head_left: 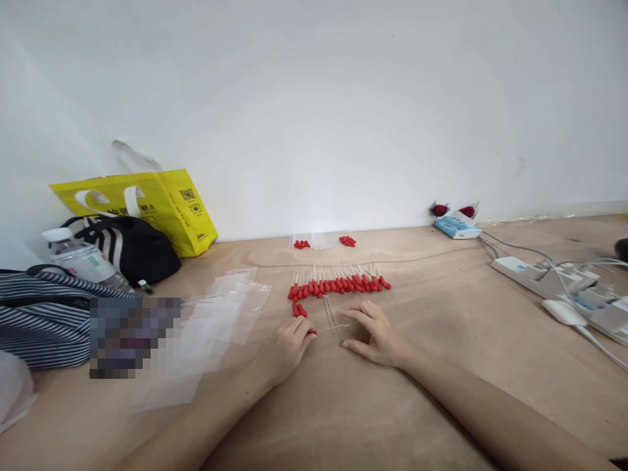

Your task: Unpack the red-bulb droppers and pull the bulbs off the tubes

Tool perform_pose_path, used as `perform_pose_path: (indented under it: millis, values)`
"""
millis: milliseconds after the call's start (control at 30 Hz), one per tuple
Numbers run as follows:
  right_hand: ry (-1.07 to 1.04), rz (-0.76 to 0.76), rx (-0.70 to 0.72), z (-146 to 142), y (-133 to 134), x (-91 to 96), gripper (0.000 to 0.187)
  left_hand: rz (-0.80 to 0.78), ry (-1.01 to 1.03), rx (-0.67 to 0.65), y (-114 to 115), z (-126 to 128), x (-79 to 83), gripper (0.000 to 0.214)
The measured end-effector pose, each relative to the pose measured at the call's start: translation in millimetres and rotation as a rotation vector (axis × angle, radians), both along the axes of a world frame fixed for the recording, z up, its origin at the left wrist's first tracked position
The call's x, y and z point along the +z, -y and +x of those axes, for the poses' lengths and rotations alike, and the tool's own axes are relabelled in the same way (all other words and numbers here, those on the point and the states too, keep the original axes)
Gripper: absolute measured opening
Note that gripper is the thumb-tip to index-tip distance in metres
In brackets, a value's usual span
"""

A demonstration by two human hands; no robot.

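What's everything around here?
red-tipped sticks: many, pale, centre
thin sticks: some, pale, centre
red pieces: two clusters, red, back
plastic bags: several, clear, left
shopping bag: one, yellow, left
pouch: one, black, left
bottle: one, clear, left
vial: one, dark, left
striped bag: one, navy and white, left
flowers: two, dark red, back
packet: one, blue, back
power strip: one, white, right
cables: several, pale, right
table: one, brown, beneath
left hand: one, bare, centre
right hand: one, bare, centre

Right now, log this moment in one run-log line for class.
left hand: pinching red-ended stick | right hand: open near stick's free end | beyond: row of red-ended sticks
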State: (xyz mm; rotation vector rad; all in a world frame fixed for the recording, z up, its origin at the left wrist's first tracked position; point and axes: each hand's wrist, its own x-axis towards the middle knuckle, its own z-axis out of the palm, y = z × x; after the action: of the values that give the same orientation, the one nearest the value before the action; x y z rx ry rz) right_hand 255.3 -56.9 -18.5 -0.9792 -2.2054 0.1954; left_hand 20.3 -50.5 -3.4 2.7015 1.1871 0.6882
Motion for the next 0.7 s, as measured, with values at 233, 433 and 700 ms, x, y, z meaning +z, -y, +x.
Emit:
perform_pose_path:
  millis: [233, 433, 700]
  values:
    - [0.103, 0.019, 0.008, -6.1, -3.5, -1.7, 0.024, -0.051, 0.065, -0.064, -4.2, 8.2, -0.7, 0.017]
    - [0.149, 0.032, 0.020, -7.1, 0.4, 1.2, 0.021, -0.012, 0.038, -0.110, -2.5, 10.2, 1.0, 0.017]
    - [0.119, 0.059, 0.023, -8.8, 6.0, 3.5, 0.019, 0.120, 0.067, -0.172, -0.5, 2.0, -6.0, 0.020]
